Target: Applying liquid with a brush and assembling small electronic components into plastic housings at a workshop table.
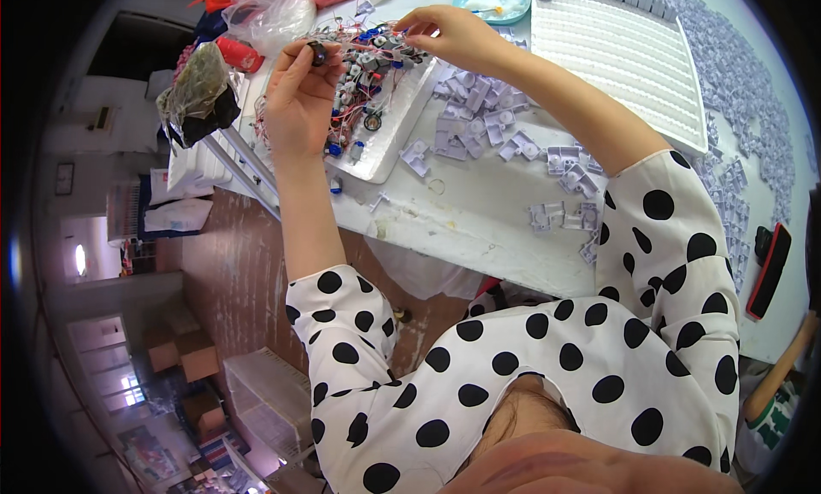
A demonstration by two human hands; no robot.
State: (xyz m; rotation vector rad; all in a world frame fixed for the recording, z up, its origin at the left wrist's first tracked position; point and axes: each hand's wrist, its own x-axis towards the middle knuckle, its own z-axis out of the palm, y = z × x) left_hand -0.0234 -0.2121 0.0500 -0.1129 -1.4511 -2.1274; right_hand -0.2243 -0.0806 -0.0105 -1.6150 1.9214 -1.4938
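Observation:
Between the thumb and fingers of my left hand (299,96) is a small round black part (318,53), held up at the left side of a tangled heap of wired electronic parts (368,88). The heap has red and white wires with blue and grey pieces, and sits in a white foam tray (395,126). My right hand (457,36) reaches over the far right of the heap. Its thumb and forefinger are closed together among thin red wires; what they grip is too small to make out. Pale lavender plastic housings (483,109) lie loose beside the tray.
A white ridged tray (620,62) with grey pieces along its far edge stands right, beside many more lavender pieces (753,100). A blue dish (492,0) is at the back. A bag-covered object on metal bars (201,92) stands left. Another person's arm (782,366) shows far right.

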